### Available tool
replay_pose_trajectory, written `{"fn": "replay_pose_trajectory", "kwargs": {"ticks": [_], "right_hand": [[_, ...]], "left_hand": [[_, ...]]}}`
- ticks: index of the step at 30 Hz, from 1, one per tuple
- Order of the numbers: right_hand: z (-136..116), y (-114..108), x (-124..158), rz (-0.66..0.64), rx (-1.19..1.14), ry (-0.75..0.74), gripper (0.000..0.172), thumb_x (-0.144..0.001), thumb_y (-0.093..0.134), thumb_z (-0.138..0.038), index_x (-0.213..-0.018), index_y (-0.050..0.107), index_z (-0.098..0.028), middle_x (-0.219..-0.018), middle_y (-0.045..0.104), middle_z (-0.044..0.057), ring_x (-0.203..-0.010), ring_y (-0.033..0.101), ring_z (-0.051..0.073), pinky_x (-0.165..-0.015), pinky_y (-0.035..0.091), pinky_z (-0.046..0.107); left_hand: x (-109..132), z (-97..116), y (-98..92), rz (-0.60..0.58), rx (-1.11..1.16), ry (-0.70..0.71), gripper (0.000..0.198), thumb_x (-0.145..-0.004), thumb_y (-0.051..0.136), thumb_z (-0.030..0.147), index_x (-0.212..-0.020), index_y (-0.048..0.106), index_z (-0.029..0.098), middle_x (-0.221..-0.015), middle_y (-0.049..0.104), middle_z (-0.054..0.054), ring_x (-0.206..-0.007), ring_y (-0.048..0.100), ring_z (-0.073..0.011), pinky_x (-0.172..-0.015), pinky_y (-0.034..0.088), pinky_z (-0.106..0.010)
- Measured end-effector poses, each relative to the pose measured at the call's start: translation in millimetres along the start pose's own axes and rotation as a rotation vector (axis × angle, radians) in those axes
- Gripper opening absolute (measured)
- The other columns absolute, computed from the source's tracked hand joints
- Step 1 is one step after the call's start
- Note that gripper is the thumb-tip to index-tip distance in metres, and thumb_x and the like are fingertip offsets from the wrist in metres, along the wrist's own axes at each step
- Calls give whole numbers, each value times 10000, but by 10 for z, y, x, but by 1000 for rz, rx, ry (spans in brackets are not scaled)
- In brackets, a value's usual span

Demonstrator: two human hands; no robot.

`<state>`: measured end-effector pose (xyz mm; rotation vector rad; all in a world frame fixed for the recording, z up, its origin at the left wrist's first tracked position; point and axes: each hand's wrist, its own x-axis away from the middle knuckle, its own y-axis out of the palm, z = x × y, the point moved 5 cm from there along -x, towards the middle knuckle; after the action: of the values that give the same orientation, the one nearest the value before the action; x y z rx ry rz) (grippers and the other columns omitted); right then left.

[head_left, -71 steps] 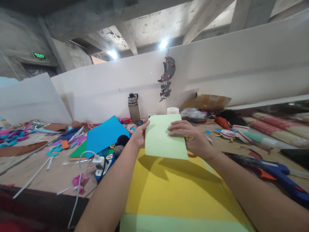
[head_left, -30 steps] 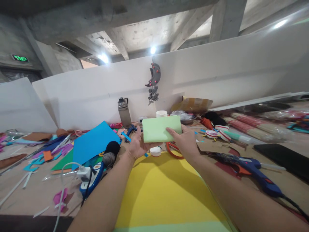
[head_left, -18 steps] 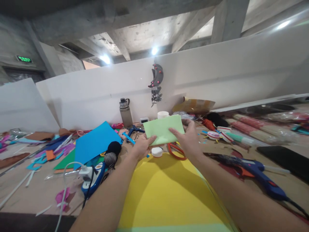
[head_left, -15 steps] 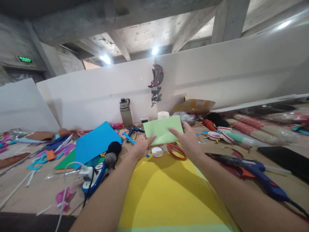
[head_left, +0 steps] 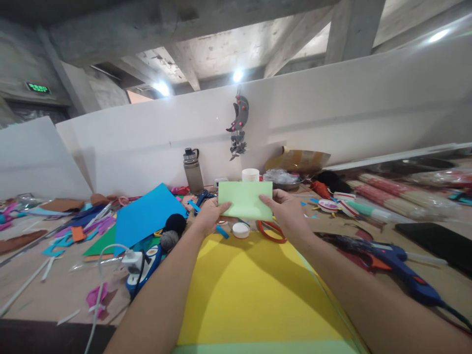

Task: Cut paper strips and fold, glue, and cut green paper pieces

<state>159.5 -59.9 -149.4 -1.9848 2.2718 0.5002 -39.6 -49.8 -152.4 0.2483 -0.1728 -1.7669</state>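
I hold a folded light green sheet [head_left: 245,199] up in front of me with both hands, above the far end of a large yellow sheet [head_left: 250,295]. My left hand [head_left: 207,216] pinches its lower left corner, thumb on the front. My right hand [head_left: 285,211] grips its right edge, fingers closed around it. The sheet is level and faces me. Just under it lie a small white lid [head_left: 241,229] and red-handled scissors [head_left: 273,231].
A blue sheet [head_left: 147,214], yarn balls [head_left: 173,231] and coloured scraps lie to the left, with a charger and cable [head_left: 131,258]. A blue glue gun [head_left: 398,263] and a black phone [head_left: 435,241] sit right. A water bottle [head_left: 193,170] and white cup [head_left: 250,175] stand by the back wall.
The green sheet went from a tall sheet to a shorter folded strip; over the last second it was tilted, then levelled, and my hands shifted to its lower corners.
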Motion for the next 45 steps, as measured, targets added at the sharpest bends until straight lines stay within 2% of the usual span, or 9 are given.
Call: {"fn": "replay_pose_trajectory", "kwargs": {"ticks": [5, 8, 11, 14, 20, 26, 34, 39, 45], "right_hand": [[158, 59, 14, 11, -54, 131, 381, -589, 767, -360, -906, 677, -170, -831, 724, 49, -651, 644, 195, -564, 527, 317], [183, 47, 34, 76, -79, 147, 375, -595, 756, -337, -919, 671, -169, -843, 725, 41, -660, 649, 183, -571, 528, 300], [159, 39, 41, 106, -105, 117, 357, -601, 755, -330, -905, 662, -169, -854, 722, 37, -687, 653, 174, -589, 533, 284], [126, 78, 54, 51, -113, 116, 375, -596, 764, -341, -914, 654, -176, -890, 716, 38, -686, 651, 164, -561, 538, 266], [152, 294, 189, -181, -151, 244, 454, -600, 806, -358, -976, 601, -205, -928, 693, 44, -662, 646, 150, -501, 555, 254], [213, 426, 305, -193, -219, 236, 490, -565, 829, -294, -995, 621, -187, -908, 703, 43, -685, 640, 137, -539, 553, 237], [210, 367, 270, -35, -316, 207, 379, -589, 808, -334, -888, 637, -176, -769, 702, 30, -610, 638, 152, -573, 555, 292], [150, 217, 192, 39, -173, 160, 281, -615, 751, -338, -816, 636, -180, -694, 675, 13, -534, 588, 137, -564, 528, 294], [11, 132, 151, 41, 127, -24, 300, -673, 693, -426, -811, 657, -162, -677, 673, 25, -566, 589, 163, -570, 475, 292]], "left_hand": [[-22, 27, -105, 202, 253, 74, 265, -688, 786, 279, -870, 666, 129, -855, 739, -78, -667, 677, -147, -612, 578, -254], [3, -45, 69, 161, 427, 61, 260, -774, 708, 333, -951, 671, 146, -890, 744, -74, -707, 687, -152, -636, 578, -262], [35, -119, 226, 148, 422, 20, 230, -765, 714, 218, -978, 666, 145, -899, 747, -68, -700, 691, -153, -653, 577, -272], [44, -133, 220, 226, 362, 25, 292, -736, 718, 122, -1021, 663, 157, -945, 748, -71, -707, 698, -152, -661, 572, -263], [-7, -92, 87, 300, 378, 118, 317, -738, 722, 139, -1047, 659, 165, -1002, 742, -81, -751, 707, -164, -711, 571, -283], [-3, -123, 220, 295, 504, 228, 408, -725, 750, 167, -1111, 622, 188, -1052, 731, -67, -808, 706, -158, -780, 557, -290], [47, -175, 313, 271, 384, 207, 394, -719, 768, 294, -1076, 630, 206, -1094, 717, -66, -990, 677, -215, -791, 550, -312], [54, -131, 241, 237, 371, 185, 382, -638, 813, 299, -972, 661, 192, -1024, 724, -51, -783, 680, -148, -672, 539, -261], [-8, -100, 55, 271, 18, 243, 397, -599, 829, 342, -919, 688, 154, -871, 739, -48, -624, 643, -127, -548, 484, -223]]}}
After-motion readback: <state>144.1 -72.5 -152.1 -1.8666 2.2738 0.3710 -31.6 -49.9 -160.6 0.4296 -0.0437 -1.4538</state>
